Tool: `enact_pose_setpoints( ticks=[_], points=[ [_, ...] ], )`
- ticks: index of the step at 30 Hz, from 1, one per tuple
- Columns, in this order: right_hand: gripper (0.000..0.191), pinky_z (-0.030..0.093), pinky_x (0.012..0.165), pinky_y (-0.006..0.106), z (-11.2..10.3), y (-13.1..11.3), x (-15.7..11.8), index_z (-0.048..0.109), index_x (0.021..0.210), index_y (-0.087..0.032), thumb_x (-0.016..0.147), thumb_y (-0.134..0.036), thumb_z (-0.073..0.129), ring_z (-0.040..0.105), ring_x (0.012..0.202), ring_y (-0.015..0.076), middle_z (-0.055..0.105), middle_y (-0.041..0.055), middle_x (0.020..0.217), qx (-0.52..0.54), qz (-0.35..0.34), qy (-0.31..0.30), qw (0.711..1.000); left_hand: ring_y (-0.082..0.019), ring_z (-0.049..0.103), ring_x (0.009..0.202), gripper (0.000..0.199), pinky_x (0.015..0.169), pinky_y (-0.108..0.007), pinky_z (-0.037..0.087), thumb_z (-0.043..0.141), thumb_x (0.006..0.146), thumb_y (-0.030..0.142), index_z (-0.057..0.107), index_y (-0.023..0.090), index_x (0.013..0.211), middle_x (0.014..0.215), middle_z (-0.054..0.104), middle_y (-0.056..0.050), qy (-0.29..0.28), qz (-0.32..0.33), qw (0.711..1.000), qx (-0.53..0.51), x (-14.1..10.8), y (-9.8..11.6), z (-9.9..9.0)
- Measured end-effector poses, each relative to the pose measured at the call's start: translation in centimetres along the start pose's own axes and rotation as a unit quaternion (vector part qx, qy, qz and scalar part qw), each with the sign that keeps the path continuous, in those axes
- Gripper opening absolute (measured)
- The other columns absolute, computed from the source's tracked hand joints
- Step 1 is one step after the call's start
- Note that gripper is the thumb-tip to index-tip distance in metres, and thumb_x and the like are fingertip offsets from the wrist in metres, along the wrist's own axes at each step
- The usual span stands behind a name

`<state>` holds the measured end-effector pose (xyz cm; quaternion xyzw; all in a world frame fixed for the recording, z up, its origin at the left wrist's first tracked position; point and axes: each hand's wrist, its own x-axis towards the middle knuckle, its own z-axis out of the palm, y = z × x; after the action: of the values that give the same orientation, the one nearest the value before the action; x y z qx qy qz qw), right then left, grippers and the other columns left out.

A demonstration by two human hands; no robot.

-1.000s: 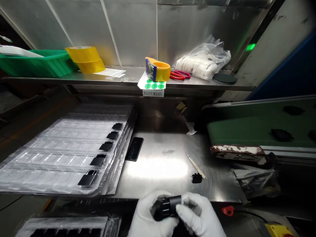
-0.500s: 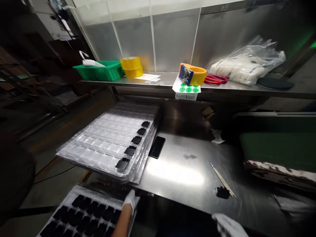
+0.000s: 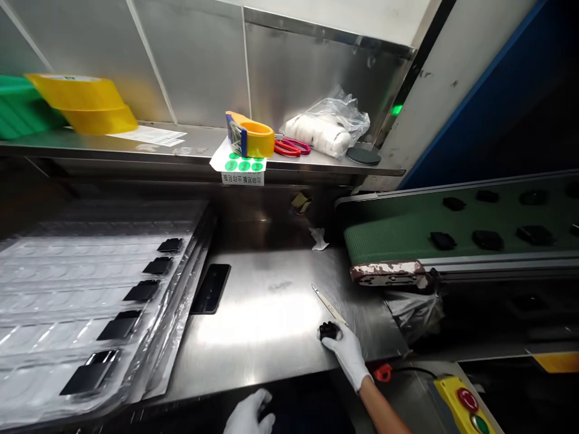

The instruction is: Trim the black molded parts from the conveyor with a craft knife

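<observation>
My right hand (image 3: 347, 352), in a white glove, reaches over the steel table with thumb and fingers closed around a small black plastic part (image 3: 328, 330). Just beyond the fingers lies a slim pale knife (image 3: 326, 301), its tip pointing away from me. My left hand (image 3: 251, 413), also gloved in white, is low at the table's front edge. Its thumb stands apart from the bent fingers and nothing shows between them. Left of it, a stack of clear plastic trays (image 3: 27, 355) carries a column of black parts (image 3: 118, 325) along its right side.
A black phone (image 3: 211, 289) lies beside the trays. At right, a green conveyor belt (image 3: 389, 238) bears several black parts. The shelf (image 3: 199, 150) holds a yellow tape dispenser (image 3: 260, 140), scissors (image 3: 289, 146) and bagged white gloves (image 3: 319, 134). A yellow button box (image 3: 461, 404) sits bottom right.
The view has swung right, bringing the conveyor parts into sight. My right hand has reached forward onto the black part. My left hand has left the lower tray of black parts, now out of view.
</observation>
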<state>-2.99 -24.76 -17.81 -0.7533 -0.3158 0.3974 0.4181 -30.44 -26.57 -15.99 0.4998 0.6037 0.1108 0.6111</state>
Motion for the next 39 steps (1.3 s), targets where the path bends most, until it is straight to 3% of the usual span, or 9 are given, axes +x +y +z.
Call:
enact_pose_setpoints(
  ticks=[5,9,13,17,22,27,32,36,39],
  points=[
    [0.019,0.050,0.072,0.032,1.7,-3.0,-1.8,0.062,0.086,-0.013,0.069,-0.009,0.068,0.061,0.075,0.0156,0.064,0.0003,0.080,-0.021,-0.029,-0.084,0.996,-0.030,0.062,0.098,0.032,0.086,-0.037,0.048,0.064,0.068,0.018,0.067,0.014,0.099,0.100,0.067,-0.012,-0.042,0.090,0.995,-0.019,1.3,6.7,1.1],
    [0.026,0.049,0.063,0.026,1.9,-8.8,-5.8,0.064,0.090,-0.013,0.064,-0.010,0.064,0.064,0.070,0.0175,0.068,0.0008,0.075,0.012,-0.044,-0.166,0.985,-0.026,0.060,0.098,0.046,0.086,-0.033,0.046,0.067,0.063,0.011,0.061,0.019,0.109,0.106,0.066,-0.008,-0.041,0.149,0.986,-0.057,-0.1,11.2,0.3],
    [0.032,0.049,0.071,0.027,0.3,-14.9,-10.0,0.073,0.090,-0.016,0.058,-0.012,0.072,0.066,0.082,0.0214,0.073,0.0027,0.085,0.018,-0.069,-0.201,0.977,-0.019,0.060,0.079,0.036,0.069,-0.026,0.045,0.069,0.064,0.008,0.055,0.020,0.096,0.085,0.064,-0.001,-0.062,0.158,0.980,-0.103,-3.8,13.7,-0.4],
    [0.032,0.048,0.076,0.030,-1.4,-17.6,-12.5,0.077,0.088,-0.021,0.058,-0.011,0.071,0.064,0.083,0.0225,0.073,0.0033,0.086,-0.022,-0.100,-0.190,0.976,-0.018,0.058,0.077,0.033,0.069,-0.026,0.046,0.073,0.058,0.003,0.059,0.017,0.084,0.078,0.062,0.000,-0.071,0.163,0.963,-0.201,-6.4,14.5,-0.3],
    [0.036,0.044,0.089,0.037,-2.1,-18.4,-14.0,0.078,0.091,-0.023,0.057,-0.014,0.074,0.062,0.091,0.0265,0.072,0.0058,0.092,0.000,-0.087,-0.187,0.978,-0.019,0.059,0.073,0.031,0.071,-0.028,0.050,0.081,0.057,0.006,0.069,0.018,0.083,0.074,0.063,-0.001,-0.054,0.211,0.945,-0.244,-8.0,15.2,-0.7],
    [0.041,0.043,0.093,0.040,-2.1,-18.9,-14.8,0.078,0.091,-0.024,0.053,-0.009,0.073,0.061,0.095,0.0278,0.070,0.0062,0.095,0.040,-0.051,-0.216,0.974,-0.017,0.057,0.070,0.029,0.069,-0.028,0.050,0.077,0.062,0.001,0.071,0.020,0.083,0.074,0.063,0.001,-0.094,0.238,0.926,-0.277,-9.0,15.4,-1.4],
    [0.039,0.047,0.086,0.039,-1.5,-17.2,-14.6,0.078,0.092,-0.022,0.054,-0.019,0.081,0.063,0.090,0.0271,0.069,0.0070,0.091,0.092,-0.064,-0.229,0.967,-0.016,0.058,0.072,0.036,0.072,-0.027,0.050,0.077,0.058,-0.004,0.072,0.023,0.082,0.078,0.063,0.002,-0.069,0.241,0.931,-0.266,-9.0,15.0,-1.6],
    [0.042,0.049,0.084,0.036,-0.1,-14.5,-13.1,0.076,0.098,-0.023,0.056,-0.017,0.079,0.065,0.094,0.0264,0.072,0.0066,0.102,0.124,-0.021,-0.266,0.956,-0.021,0.063,0.089,0.043,0.084,-0.031,0.050,0.076,0.053,-0.004,0.070,0.021,0.087,0.089,0.067,0.000,-0.063,0.187,0.930,-0.310,-7.8,13.5,-1.0],
    [0.033,0.051,0.082,0.035,1.5,-12.1,-11.7,0.075,0.103,-0.022,0.072,-0.033,0.072,0.067,0.089,0.0253,0.074,0.0081,0.100,0.030,-0.089,-0.278,0.956,-0.017,0.062,0.074,0.033,0.066,-0.025,0.049,0.074,0.058,0.002,0.063,0.017,0.085,0.078,0.067,-0.001,-0.038,0.100,0.948,-0.299,-6.4,9.8,-0.7]
  ],
)
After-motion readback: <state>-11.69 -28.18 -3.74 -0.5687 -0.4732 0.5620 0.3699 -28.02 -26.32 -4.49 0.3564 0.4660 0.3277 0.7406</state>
